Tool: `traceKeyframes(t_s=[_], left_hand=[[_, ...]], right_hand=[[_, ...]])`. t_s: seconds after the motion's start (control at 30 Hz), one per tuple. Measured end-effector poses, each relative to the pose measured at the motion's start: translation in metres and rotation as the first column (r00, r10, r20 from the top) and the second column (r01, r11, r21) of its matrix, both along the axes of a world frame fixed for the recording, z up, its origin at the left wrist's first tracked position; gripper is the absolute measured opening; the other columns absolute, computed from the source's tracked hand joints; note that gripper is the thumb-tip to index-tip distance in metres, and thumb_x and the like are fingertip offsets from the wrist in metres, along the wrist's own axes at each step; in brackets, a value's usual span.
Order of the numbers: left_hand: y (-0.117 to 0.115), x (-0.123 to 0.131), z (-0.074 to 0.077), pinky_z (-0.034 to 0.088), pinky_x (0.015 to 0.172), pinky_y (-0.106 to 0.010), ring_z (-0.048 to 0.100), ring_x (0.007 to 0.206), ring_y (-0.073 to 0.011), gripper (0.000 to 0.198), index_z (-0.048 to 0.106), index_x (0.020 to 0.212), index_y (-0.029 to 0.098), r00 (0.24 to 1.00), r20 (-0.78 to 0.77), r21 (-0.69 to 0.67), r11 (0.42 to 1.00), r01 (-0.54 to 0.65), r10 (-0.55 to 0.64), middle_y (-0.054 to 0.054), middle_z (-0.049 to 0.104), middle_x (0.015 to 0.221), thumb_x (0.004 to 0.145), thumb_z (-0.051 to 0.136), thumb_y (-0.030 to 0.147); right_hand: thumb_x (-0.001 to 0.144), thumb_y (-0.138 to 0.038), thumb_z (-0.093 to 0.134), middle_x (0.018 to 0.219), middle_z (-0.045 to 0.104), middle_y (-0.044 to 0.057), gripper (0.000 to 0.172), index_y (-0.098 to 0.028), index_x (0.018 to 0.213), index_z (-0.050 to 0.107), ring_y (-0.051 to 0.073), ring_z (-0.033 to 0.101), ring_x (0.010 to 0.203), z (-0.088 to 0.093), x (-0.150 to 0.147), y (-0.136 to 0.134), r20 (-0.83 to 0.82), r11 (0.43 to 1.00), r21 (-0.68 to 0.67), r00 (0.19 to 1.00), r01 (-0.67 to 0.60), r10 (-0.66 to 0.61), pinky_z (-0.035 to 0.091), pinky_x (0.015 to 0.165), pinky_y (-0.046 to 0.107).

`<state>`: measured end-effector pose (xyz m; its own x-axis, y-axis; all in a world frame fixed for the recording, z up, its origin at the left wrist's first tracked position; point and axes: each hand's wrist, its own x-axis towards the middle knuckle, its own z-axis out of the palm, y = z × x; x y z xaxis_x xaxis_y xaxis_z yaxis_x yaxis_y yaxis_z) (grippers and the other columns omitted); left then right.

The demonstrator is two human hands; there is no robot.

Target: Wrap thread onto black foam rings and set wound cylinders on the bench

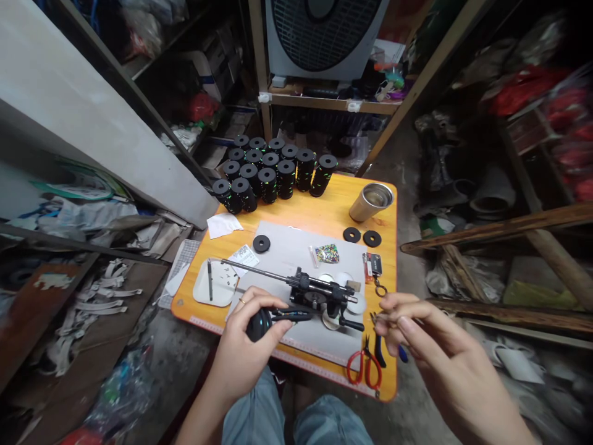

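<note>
My left hand [252, 327] is closed around a shiny black rounded object [259, 324], whose kind I cannot make out; a long black piece sticks out of it to the right. It is in front of a black clamp-like device [319, 290] with a long metal rod [254, 270] reaching left. My right hand [412, 330] is raised over the table's right edge, thumb and fingers pinched together. Whatever lies between those fingertips is too small to name. Below and left of it are red-handled scissors [364, 369] and dark-blue-handled pliers [380, 349], partly hidden.
Black cylinders with green specks [267, 185] stand grouped at the back of the yellow table [319, 210]. A metal tumbler [370, 203], black discs [352, 235], a bag of coloured beads [325, 253] and a white tray [204, 287] with a pen lie around. A fan [324, 37] sits behind.
</note>
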<state>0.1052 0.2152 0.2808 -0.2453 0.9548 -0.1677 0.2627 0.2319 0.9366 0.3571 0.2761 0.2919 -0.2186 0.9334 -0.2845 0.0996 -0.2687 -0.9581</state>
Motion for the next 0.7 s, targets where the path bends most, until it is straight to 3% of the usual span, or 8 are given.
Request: traceKeyframes(t_s=[0.13, 0.23, 0.5, 0.7], left_hand=[[-0.002, 0.001, -0.002, 0.04, 0.085, -0.026, 0.057, 0.091, -0.0154, 0.016, 0.066, 0.088, 0.026, 1.0, 0.009, -0.005, 1.0, 0.007, -0.007, 0.001, 0.058, 0.091, 0.08, 0.065, 0.012], [-0.003, 0.001, -0.002, 0.041, 0.084, -0.026, 0.058, 0.09, -0.0159, 0.016, 0.066, 0.088, 0.026, 1.0, 0.007, -0.011, 1.0, 0.006, -0.006, 0.001, 0.059, 0.091, 0.079, 0.066, 0.012], [-0.005, 0.001, -0.001, 0.041, 0.085, -0.026, 0.058, 0.092, -0.0158, 0.018, 0.067, 0.088, 0.027, 1.0, 0.007, 0.005, 1.0, 0.009, -0.009, 0.001, 0.058, 0.091, 0.079, 0.066, 0.011], [-0.006, 0.002, 0.004, 0.04, 0.087, -0.025, 0.057, 0.097, -0.0152, 0.024, 0.067, 0.091, 0.029, 0.997, -0.068, 0.01, 1.0, 0.028, -0.027, 0.001, 0.054, 0.097, 0.079, 0.066, 0.008]], right_hand=[[0.085, -0.037, 0.068, 0.1, 0.061, 0.002, 0.019, -0.022, 0.074, 0.065, 0.011, 0.057, 0.065, 0.007, -0.015, -0.005, -0.294, 0.954, -0.296, 0.947, 0.042, -0.132, 0.052, 0.057, 0.021], [0.081, -0.034, 0.071, 0.095, 0.062, 0.003, 0.019, -0.021, 0.07, 0.065, 0.013, 0.057, 0.067, 0.012, -0.023, -0.006, -0.418, 0.91, -0.414, 0.883, 0.024, -0.213, 0.051, 0.052, 0.02], [0.072, -0.029, 0.08, 0.081, 0.06, 0.003, 0.017, -0.019, 0.068, 0.067, 0.015, 0.058, 0.074, 0.013, -0.033, -0.003, -0.492, 0.863, -0.504, 0.809, 0.036, -0.321, 0.055, 0.056, 0.018], [0.077, -0.024, 0.075, 0.077, 0.056, 0.001, 0.012, -0.019, 0.071, 0.065, 0.013, 0.054, 0.072, 0.009, -0.032, -0.002, -0.54, 0.846, -0.532, 0.757, 0.031, -0.367, 0.056, 0.064, 0.02]])
